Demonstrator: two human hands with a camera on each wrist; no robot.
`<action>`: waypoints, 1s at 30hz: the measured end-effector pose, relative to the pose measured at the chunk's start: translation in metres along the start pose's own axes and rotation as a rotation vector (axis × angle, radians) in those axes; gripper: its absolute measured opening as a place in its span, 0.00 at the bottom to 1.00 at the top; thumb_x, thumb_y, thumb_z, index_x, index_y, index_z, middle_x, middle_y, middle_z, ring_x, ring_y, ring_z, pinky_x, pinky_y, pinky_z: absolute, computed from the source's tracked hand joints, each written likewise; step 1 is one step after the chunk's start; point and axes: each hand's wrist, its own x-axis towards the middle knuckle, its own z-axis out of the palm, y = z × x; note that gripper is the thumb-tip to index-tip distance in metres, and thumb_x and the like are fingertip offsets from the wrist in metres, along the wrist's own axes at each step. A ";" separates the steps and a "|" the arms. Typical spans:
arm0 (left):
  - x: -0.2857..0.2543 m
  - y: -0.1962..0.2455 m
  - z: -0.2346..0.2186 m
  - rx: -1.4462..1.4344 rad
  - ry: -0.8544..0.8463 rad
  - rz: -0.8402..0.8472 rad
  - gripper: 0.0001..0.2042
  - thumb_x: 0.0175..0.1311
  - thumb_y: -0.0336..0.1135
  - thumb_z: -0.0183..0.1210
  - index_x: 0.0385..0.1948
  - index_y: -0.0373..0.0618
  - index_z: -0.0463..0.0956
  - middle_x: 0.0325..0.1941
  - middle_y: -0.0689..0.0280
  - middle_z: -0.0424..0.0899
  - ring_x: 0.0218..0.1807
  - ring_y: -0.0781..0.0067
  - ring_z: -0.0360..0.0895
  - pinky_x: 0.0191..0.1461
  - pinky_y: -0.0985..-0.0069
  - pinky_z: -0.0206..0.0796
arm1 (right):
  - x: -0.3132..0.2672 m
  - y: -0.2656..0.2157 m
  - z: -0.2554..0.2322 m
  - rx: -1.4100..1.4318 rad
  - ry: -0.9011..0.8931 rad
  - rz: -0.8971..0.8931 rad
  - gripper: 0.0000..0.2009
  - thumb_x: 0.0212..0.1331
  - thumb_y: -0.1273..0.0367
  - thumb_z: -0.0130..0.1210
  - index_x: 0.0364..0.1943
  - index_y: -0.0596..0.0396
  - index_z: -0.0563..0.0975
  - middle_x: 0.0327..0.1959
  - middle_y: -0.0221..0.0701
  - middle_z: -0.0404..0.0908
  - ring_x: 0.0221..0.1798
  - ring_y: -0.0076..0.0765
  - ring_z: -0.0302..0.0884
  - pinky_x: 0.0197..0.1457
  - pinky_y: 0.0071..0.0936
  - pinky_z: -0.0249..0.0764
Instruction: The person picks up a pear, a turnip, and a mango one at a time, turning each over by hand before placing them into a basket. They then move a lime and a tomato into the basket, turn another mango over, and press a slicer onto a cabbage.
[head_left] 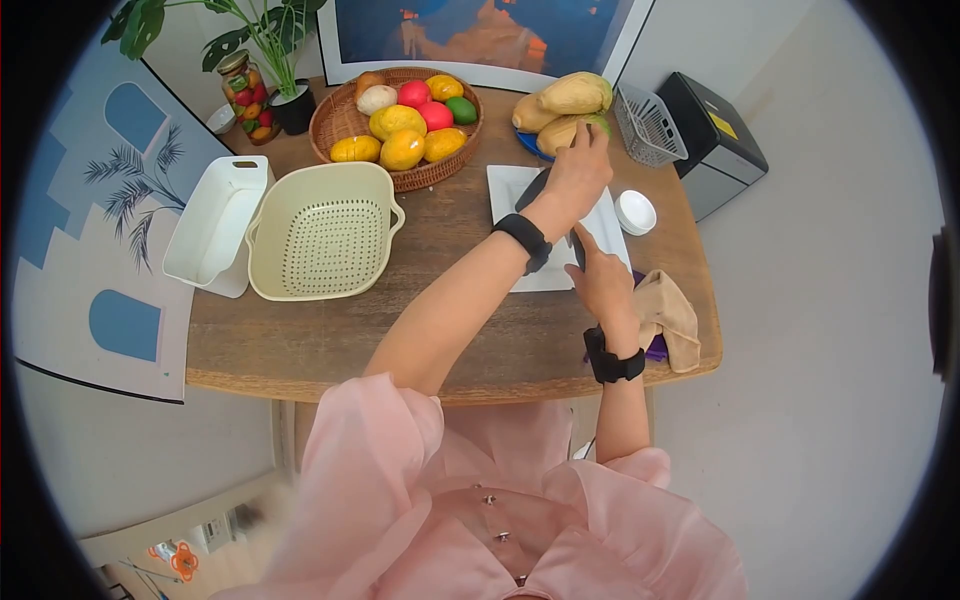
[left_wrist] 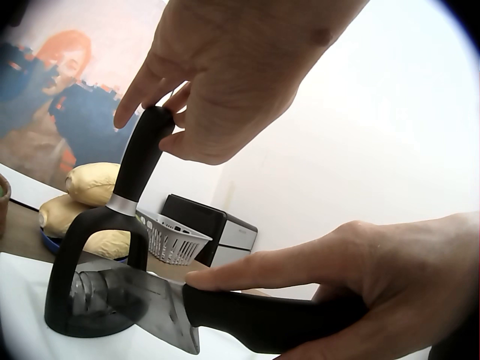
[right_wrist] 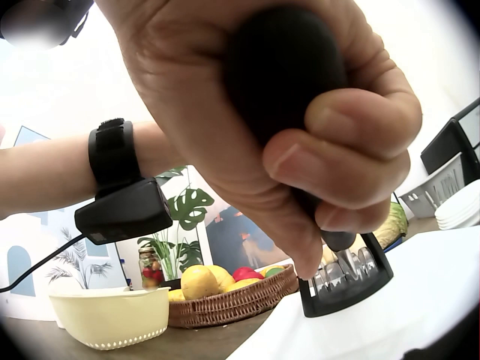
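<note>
A black knife sharpener (left_wrist: 97, 315) stands on a white board (head_left: 515, 275). My left hand (head_left: 575, 180) pinches the top of its upright handle (left_wrist: 141, 161), with one finger extended. My right hand (head_left: 605, 285) grips the black handle (left_wrist: 262, 319) of a knife, its index finger stretched along the top. The knife's blade (left_wrist: 169, 311) lies in the sharpener's slots, at the metal wheels. In the right wrist view the right hand (right_wrist: 262, 112) fills the upper middle, curled round the handle, with the sharpener (right_wrist: 349, 289) just beyond it.
A wicker basket (head_left: 320, 130) of fruit stands at the back, left of yellow squashes (head_left: 575, 95) on a blue plate. At left are a cream colander (head_left: 320, 285) and white bin (head_left: 215, 220). Small white bowls (head_left: 636, 212) and a tan cloth (head_left: 668, 318) lie at right.
</note>
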 end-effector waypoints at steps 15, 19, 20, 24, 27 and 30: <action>-0.001 0.001 0.001 0.033 -0.005 -0.018 0.19 0.45 0.27 0.59 0.41 0.25 0.74 0.55 0.45 0.65 0.59 0.45 0.63 0.47 0.71 0.73 | 0.026 -0.001 0.018 0.009 0.018 -0.014 0.26 0.50 0.69 0.59 0.55 0.49 0.66 0.25 0.42 0.80 0.32 0.50 0.80 0.34 0.42 0.75; -0.001 0.002 0.003 0.077 0.006 -0.002 0.19 0.46 0.27 0.59 0.41 0.26 0.74 0.55 0.45 0.65 0.59 0.45 0.63 0.48 0.70 0.72 | 0.033 0.002 0.026 -0.004 0.027 -0.029 0.25 0.50 0.69 0.59 0.54 0.50 0.66 0.25 0.42 0.80 0.32 0.49 0.80 0.34 0.42 0.75; -0.001 0.002 0.004 0.073 0.016 -0.003 0.18 0.46 0.27 0.58 0.41 0.26 0.75 0.55 0.45 0.65 0.59 0.45 0.63 0.48 0.70 0.72 | 0.033 0.003 0.027 -0.001 0.023 -0.030 0.25 0.50 0.69 0.59 0.55 0.49 0.65 0.25 0.42 0.80 0.32 0.50 0.80 0.34 0.42 0.75; 0.000 -0.001 0.007 0.055 0.018 -0.001 0.18 0.47 0.27 0.58 0.41 0.26 0.75 0.55 0.45 0.65 0.59 0.45 0.63 0.49 0.70 0.72 | 0.026 -0.001 0.022 0.016 0.009 -0.005 0.27 0.50 0.68 0.59 0.57 0.48 0.64 0.26 0.43 0.80 0.32 0.51 0.80 0.34 0.42 0.75; 0.001 -0.002 0.007 0.046 0.014 -0.003 0.18 0.47 0.27 0.58 0.41 0.26 0.74 0.55 0.45 0.65 0.59 0.45 0.63 0.50 0.69 0.71 | 0.025 -0.004 0.019 0.008 -0.024 0.025 0.30 0.50 0.68 0.60 0.60 0.46 0.63 0.26 0.44 0.80 0.32 0.51 0.80 0.34 0.42 0.75; 0.002 0.000 0.006 0.050 -0.017 -0.011 0.18 0.47 0.27 0.58 0.42 0.26 0.74 0.56 0.45 0.64 0.59 0.44 0.63 0.51 0.68 0.70 | 0.017 -0.002 0.013 0.064 -0.051 0.043 0.29 0.50 0.66 0.59 0.59 0.43 0.63 0.31 0.48 0.80 0.37 0.56 0.78 0.38 0.45 0.73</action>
